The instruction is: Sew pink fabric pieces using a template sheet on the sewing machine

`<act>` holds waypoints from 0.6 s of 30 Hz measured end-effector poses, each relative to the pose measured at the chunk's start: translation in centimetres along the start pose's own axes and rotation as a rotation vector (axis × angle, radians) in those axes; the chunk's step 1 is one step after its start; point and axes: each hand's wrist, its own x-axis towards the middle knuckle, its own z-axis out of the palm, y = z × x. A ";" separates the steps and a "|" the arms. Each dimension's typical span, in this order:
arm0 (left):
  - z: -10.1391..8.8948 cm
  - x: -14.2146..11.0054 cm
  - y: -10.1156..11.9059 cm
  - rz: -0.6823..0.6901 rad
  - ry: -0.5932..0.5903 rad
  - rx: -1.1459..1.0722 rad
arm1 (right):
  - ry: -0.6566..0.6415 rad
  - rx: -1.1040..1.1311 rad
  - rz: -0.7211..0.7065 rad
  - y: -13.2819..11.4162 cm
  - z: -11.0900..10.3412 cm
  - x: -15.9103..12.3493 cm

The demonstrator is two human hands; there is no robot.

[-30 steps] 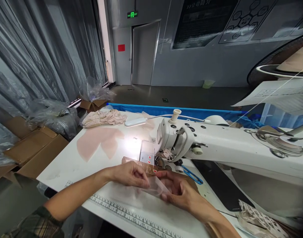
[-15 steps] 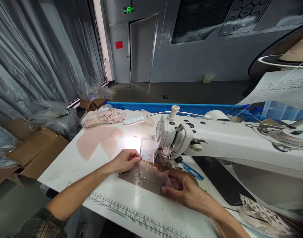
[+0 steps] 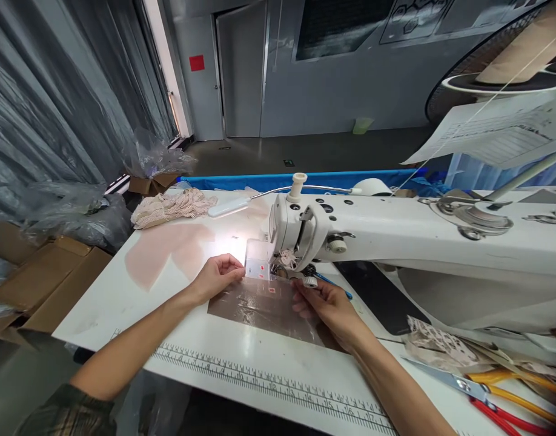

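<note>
A sheer brown piece of fabric [image 3: 255, 309] lies flat on the white table just in front of the needle area of a white sewing machine [image 3: 373, 221]. My left hand [image 3: 218, 275] pinches its upper left edge, beside the machine's metal plate [image 3: 256, 267] with red marks. At the upper right edge, my right hand [image 3: 326, 303] grips the same fabric, thumb on top and some fingers showing through from beneath. The presser foot is small and partly hidden behind the machine head.
A bundle of beige lace [image 3: 173, 206] and pale pink sheer pieces [image 3: 151, 254] lie left. A blue tool [image 3: 344, 289] is behind my right hand. Scissors [image 3: 480, 387] with red and orange handles lie right, near lace scraps [image 3: 441, 342]. A ruler [image 3: 260, 378] runs along the front edge.
My right hand has moved up to the fabric's upper right edge, near the presser foot. My left hand keeps its pinch. The view has shifted right and down, bringing the scissors in.
</note>
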 end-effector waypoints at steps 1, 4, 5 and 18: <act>0.1 0.0 0.0 -0.011 0.006 -0.088 | 0.004 0.035 0.026 -0.1 0.1 0.0; 0.3 0.0 -0.1 -0.034 -0.010 -0.349 | 0.028 0.082 0.067 -0.4 0.3 -0.1; 0.3 0.0 -0.1 -0.039 -0.025 -0.413 | 0.038 0.090 0.073 -0.5 0.4 -0.1; 0.5 0.1 -0.2 -0.011 -0.019 -0.428 | 0.091 -0.274 -0.126 0.5 0.2 0.2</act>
